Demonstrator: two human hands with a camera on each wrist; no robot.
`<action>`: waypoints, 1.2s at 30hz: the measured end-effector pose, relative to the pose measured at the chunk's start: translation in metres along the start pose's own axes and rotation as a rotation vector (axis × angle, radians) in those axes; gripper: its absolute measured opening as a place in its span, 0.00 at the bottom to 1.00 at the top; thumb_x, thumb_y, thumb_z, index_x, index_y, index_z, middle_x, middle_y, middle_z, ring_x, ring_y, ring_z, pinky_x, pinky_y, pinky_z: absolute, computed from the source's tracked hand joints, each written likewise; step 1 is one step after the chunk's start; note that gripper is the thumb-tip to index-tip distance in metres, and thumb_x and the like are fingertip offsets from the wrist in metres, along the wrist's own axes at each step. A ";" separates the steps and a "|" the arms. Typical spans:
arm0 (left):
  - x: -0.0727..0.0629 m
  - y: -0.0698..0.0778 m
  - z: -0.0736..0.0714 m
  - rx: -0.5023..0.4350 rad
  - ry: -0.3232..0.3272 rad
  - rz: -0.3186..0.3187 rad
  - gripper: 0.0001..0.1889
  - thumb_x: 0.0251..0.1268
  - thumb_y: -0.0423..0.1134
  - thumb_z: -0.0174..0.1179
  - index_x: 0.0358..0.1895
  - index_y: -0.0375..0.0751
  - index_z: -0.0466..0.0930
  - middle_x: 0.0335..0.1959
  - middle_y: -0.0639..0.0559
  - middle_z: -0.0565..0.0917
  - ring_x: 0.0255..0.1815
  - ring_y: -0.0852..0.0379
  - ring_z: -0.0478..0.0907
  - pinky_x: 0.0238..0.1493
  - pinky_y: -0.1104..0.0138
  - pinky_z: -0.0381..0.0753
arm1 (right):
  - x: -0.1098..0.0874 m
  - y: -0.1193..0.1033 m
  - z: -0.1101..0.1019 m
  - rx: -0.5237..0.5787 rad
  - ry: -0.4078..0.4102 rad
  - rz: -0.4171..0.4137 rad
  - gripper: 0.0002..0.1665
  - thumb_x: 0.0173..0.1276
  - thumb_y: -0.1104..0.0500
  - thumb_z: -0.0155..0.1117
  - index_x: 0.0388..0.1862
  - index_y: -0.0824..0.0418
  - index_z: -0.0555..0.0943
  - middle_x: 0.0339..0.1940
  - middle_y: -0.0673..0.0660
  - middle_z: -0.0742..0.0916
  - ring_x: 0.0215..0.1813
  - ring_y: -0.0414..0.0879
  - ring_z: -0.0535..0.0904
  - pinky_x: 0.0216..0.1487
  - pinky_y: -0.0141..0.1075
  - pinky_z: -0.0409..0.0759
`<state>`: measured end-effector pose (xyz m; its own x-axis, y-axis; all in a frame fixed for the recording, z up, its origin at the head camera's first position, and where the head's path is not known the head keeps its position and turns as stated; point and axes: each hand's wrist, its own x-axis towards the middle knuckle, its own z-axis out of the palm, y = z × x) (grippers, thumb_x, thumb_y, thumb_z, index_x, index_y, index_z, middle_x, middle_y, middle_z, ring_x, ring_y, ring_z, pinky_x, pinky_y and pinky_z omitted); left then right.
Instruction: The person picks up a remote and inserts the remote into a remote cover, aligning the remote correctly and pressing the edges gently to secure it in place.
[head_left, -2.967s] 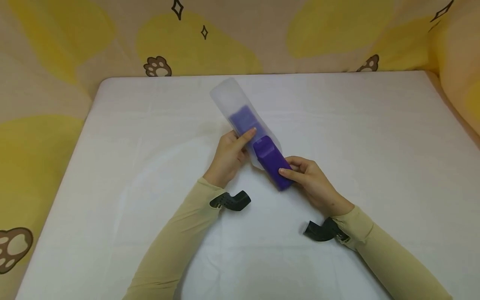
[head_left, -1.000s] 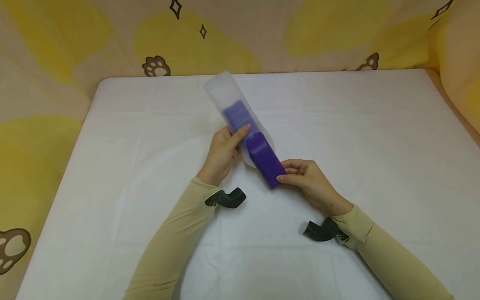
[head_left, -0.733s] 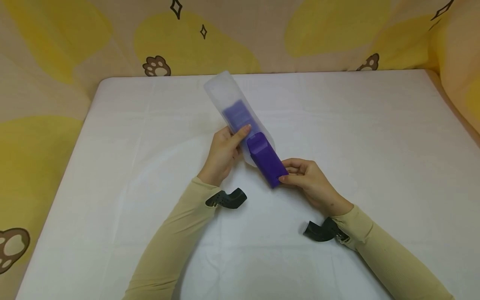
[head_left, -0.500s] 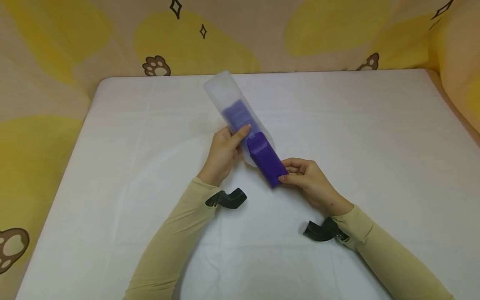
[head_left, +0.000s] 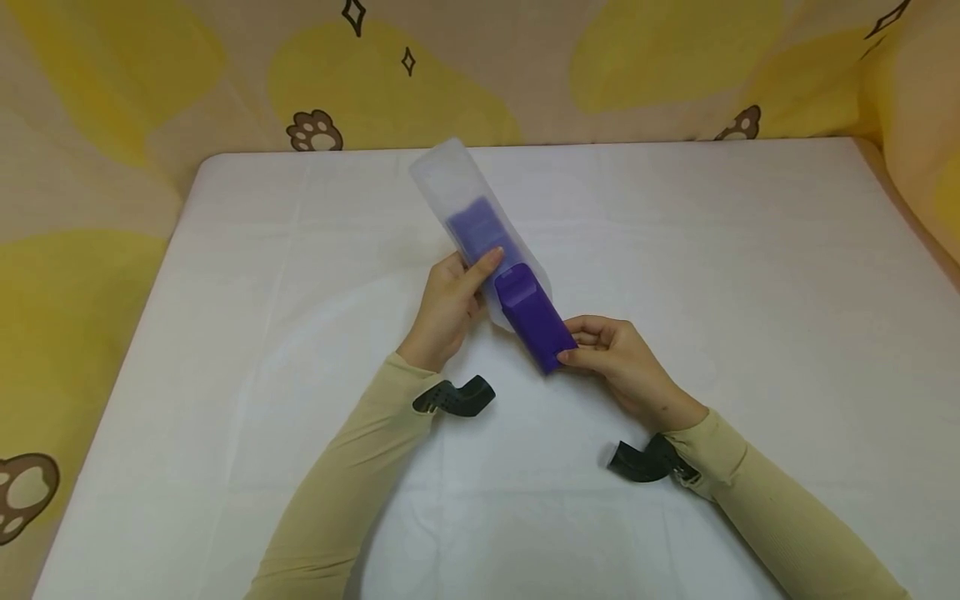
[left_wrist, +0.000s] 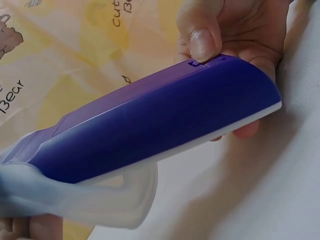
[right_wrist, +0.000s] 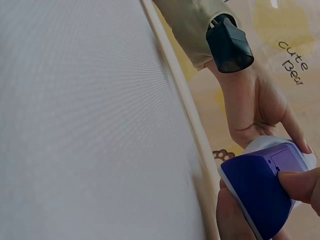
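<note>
While a white table (head_left: 750, 333) spreads beneath my arms, a yellow patterned cloth (head_left: 660, 67) hangs past its twelve o'clock edge. My tan sleeves (head_left: 337, 475) come in from seven and four. Near the middle, a translucent sheath (head_left: 450, 177) tilts toward eleven, with a purple device (head_left: 536, 321) partly inside it, the bare end pointing to five. My left hand (head_left: 445, 308), at nine, grips the sheath with the thumb on top; my right hand (head_left: 632, 371), at four, pinches the device's bare end, thumb just beside the notch (left_wrist: 194, 63) of a small panel (left_wrist: 125, 95).

White table (head_left: 750, 275), yellow patterned backdrop (head_left: 675, 67)
</note>
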<state>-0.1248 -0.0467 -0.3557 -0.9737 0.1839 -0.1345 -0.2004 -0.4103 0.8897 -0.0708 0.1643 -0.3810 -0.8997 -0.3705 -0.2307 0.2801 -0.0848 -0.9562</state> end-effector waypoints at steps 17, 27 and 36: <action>0.001 -0.007 0.004 0.007 -0.001 -0.019 0.18 0.70 0.32 0.52 0.57 0.22 0.68 0.42 0.48 0.82 0.43 0.60 0.80 0.49 0.68 0.79 | 0.000 0.001 -0.001 0.000 0.007 -0.007 0.22 0.56 0.77 0.59 0.51 0.83 0.69 0.36 0.56 0.86 0.40 0.43 0.83 0.44 0.32 0.82; 0.000 -0.009 0.005 0.030 0.015 -0.027 0.18 0.70 0.32 0.53 0.57 0.22 0.69 0.43 0.48 0.81 0.43 0.63 0.77 0.44 0.74 0.76 | 0.001 0.002 0.000 0.017 0.012 -0.002 0.23 0.57 0.77 0.59 0.52 0.83 0.69 0.37 0.57 0.86 0.40 0.43 0.83 0.45 0.33 0.82; -0.001 -0.008 0.005 0.033 -0.005 -0.042 0.19 0.70 0.33 0.52 0.58 0.23 0.68 0.47 0.43 0.80 0.45 0.61 0.78 0.49 0.70 0.77 | 0.002 0.002 0.001 0.036 0.024 0.001 0.21 0.57 0.78 0.59 0.51 0.80 0.70 0.37 0.57 0.86 0.41 0.44 0.83 0.45 0.34 0.82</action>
<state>-0.1215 -0.0394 -0.3611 -0.9640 0.2050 -0.1693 -0.2368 -0.3723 0.8974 -0.0711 0.1624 -0.3833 -0.9071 -0.3485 -0.2359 0.2922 -0.1181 -0.9490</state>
